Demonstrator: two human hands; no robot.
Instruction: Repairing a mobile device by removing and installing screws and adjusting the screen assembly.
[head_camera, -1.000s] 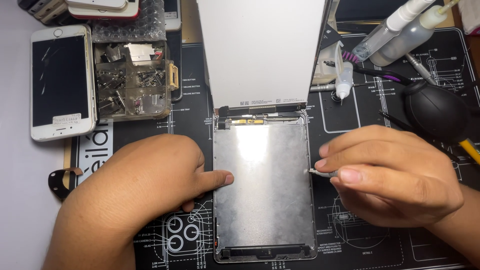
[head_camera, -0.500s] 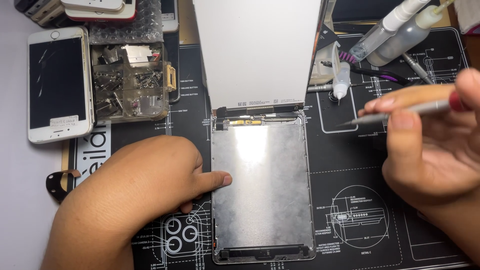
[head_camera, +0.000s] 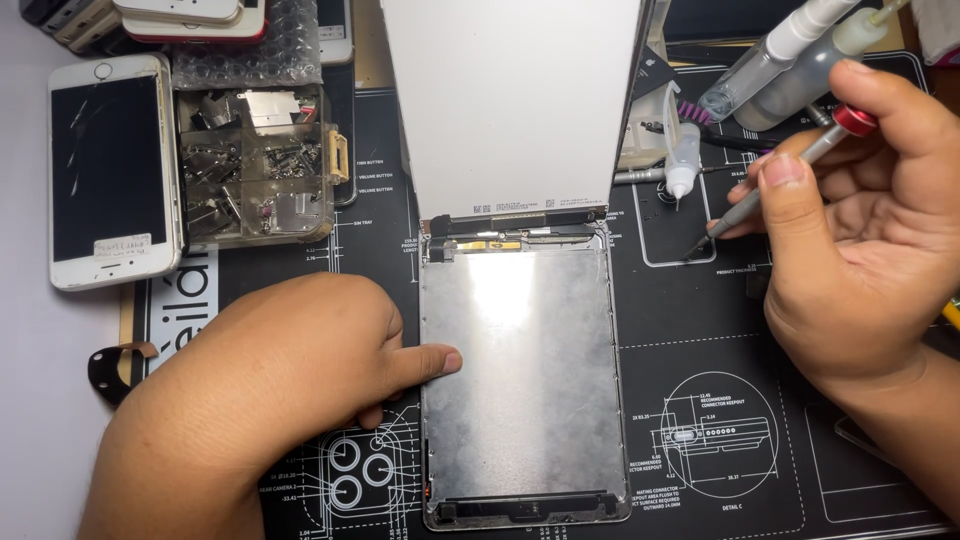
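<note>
An opened tablet (head_camera: 520, 380) lies on a black repair mat (head_camera: 720, 330), showing a bare silver metal plate. Its white display panel (head_camera: 510, 100) is flipped up behind it, still joined at the top edge. My left hand (head_camera: 270, 400) rests on the mat at the tablet's left side, with the thumb tip pressing its left rim. My right hand (head_camera: 860, 230) is raised to the right of the tablet and holds a thin grey screwdriver (head_camera: 770, 185) with a red cap. The screwdriver's tip points down toward the mat, apart from the tablet.
A white phone (head_camera: 110, 170) with a cracked dark screen lies at the left. Beside it stands a clear box (head_camera: 255, 165) of small metal parts. Squeeze bottles (head_camera: 790, 60) and a small white dropper bottle (head_camera: 683, 165) lie at the upper right. More phones (head_camera: 180, 15) are stacked at the top left.
My right hand left the tablet's right edge, moved up and right, and now holds the screwdriver tilted higher. The left hand has stayed in place.
</note>
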